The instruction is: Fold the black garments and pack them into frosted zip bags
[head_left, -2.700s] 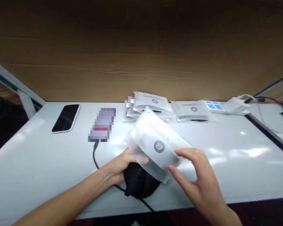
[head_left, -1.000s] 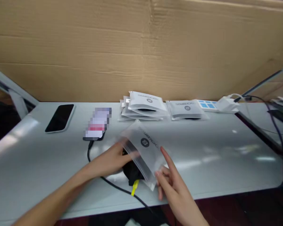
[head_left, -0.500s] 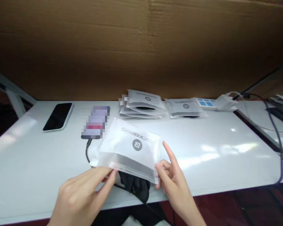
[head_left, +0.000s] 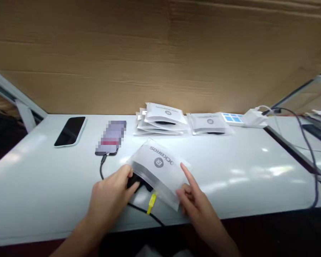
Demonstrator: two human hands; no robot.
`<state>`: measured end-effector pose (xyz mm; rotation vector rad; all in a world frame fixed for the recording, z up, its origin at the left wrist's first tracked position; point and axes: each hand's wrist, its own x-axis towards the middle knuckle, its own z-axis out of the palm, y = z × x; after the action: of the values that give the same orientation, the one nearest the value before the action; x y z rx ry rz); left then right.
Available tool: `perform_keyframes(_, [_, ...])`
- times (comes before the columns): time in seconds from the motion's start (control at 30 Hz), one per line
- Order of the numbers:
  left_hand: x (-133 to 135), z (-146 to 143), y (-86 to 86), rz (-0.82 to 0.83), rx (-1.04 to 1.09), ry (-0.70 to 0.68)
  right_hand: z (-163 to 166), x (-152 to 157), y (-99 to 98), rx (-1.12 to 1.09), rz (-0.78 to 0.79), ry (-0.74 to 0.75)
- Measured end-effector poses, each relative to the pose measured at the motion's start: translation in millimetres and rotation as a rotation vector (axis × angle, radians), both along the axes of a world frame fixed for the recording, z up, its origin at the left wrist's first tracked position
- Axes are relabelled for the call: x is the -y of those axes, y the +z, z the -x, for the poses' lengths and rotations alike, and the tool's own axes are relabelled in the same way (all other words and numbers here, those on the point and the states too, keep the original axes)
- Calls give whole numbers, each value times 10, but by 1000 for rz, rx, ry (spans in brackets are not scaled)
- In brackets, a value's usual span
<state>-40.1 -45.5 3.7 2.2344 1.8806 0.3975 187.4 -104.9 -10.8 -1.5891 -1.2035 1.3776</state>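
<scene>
A frosted white zip bag (head_left: 160, 169) printed ROCKBROS hangs tilted over the table between my hands. My right hand (head_left: 194, 201) pinches its lower right edge between thumb and curled fingers, while the index finger points out along the bag. At the bag's lower left edge, my left hand (head_left: 111, 196) is closed, with a black, soft-looking item (head_left: 135, 180) between thumb and fingers. Part of that item is hidden by the bag and my fingers, so I cannot tell its kind or whether it is inside. Just below run a black cable (head_left: 137, 207) and its yellow tag (head_left: 151, 203).
Several similar packed bags (head_left: 164, 119) are stacked at the back, with another packed bag (head_left: 210, 124) beside them. A power strip (head_left: 232, 118) with a white plug stands at the back right. Two phones lie left: a dark one (head_left: 71, 131) and a cabled one (head_left: 111, 137).
My left hand has shifted right and up, from the bag's corner to the black item. The bag has turned, its left side higher. The yellow cable tag has come into view.
</scene>
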Motion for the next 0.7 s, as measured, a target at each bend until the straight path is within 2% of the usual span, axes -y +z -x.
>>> perform_keyframes(0.1, [-106, 24, 81, 69, 49, 58, -20, 6, 0, 8, 12, 20])
perform_keyframes(0.2, [-81, 6, 74, 146, 213, -28, -66, 8, 53, 107, -31, 11])
perform_keyframes(0.3, [13, -10, 18, 90, 282, -122, -102, -16, 151, 285, -192, -20])
perform_keyframes(0.4, [90, -24, -42, -64, 267, -207, -55, -113, 209, 450, -470, 75])
perform_keyframes(0.47, [109, -39, -77, -131, 228, -250, 16, -222, 191, 538, -592, 186])
perform_keyframes(0.57, [87, -64, -106, -116, 117, -237, 110, -399, 109, 624, -648, 286])
perform_keyframes(0.7, [-18, -82, -81, -43, 27, -119, 177, -531, 38, 613, -766, 250])
